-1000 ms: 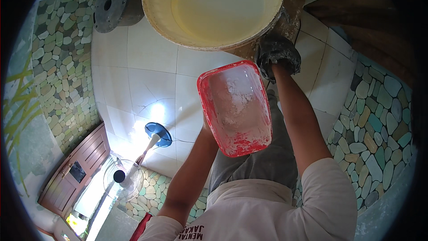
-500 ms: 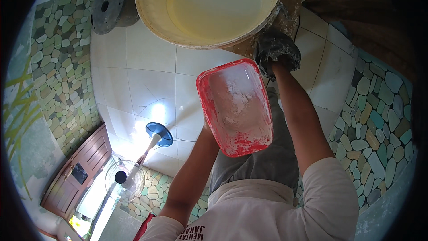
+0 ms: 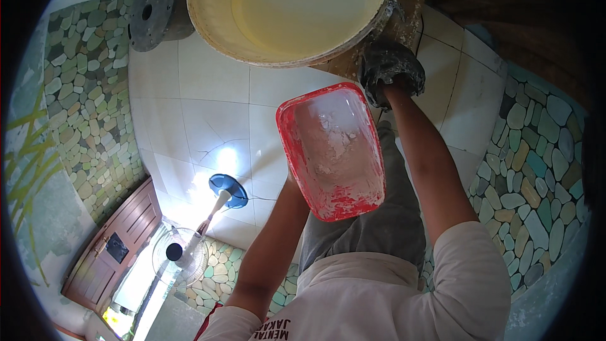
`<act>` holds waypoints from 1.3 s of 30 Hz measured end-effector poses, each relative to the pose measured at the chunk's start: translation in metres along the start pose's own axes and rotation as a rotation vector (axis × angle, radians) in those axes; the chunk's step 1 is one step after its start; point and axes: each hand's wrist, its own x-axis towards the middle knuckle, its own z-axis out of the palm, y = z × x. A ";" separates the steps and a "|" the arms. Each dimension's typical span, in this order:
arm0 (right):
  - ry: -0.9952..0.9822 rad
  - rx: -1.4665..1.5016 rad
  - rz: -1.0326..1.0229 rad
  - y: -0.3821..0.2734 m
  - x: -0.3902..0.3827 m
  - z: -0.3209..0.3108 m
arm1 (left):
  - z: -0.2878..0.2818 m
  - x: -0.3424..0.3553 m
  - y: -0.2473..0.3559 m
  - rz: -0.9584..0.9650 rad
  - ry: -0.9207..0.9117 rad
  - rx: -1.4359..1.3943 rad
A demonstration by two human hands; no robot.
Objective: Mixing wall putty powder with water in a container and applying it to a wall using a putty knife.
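Observation:
A red plastic basin [image 3: 379, 177] hangs in front of my body, its rim smeared white. Wet white paste and lumps of pale powder [image 3: 339, 142] lie inside. My left hand [image 3: 292, 179] supports the basin from its left side and underneath, the fingers hidden behind it. My right hand [image 3: 392, 87] reaches into a dark, crinkled container [image 3: 385, 60] that looks like a black plastic bag, so its fingers are out of sight. Just beyond the basin stands a large round tub [image 3: 211, 25] with cloudy, yellowish liquid.
A wooden board [image 3: 407, 0] lies under the tub's right side. At the far left stands a dark grey cylinder [image 3: 146, 11] with holes in its end. A standing fan [image 3: 180, 252] with a blue base is on the tiled floor [image 3: 214, 76], left of me.
The view has shifted slightly, with the tub appearing a little higher and further left. Both hands and the basin keep nearly the same positions.

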 end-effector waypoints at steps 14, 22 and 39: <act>-0.004 -0.012 -0.010 0.002 0.003 0.000 | -0.003 0.000 0.001 0.006 0.015 0.009; -0.009 -0.014 -0.017 0.009 0.007 -0.007 | 0.001 0.003 -0.002 0.013 0.014 0.019; 0.017 1.976 0.776 0.021 -0.036 0.066 | 0.021 0.008 -0.011 0.032 -0.013 0.018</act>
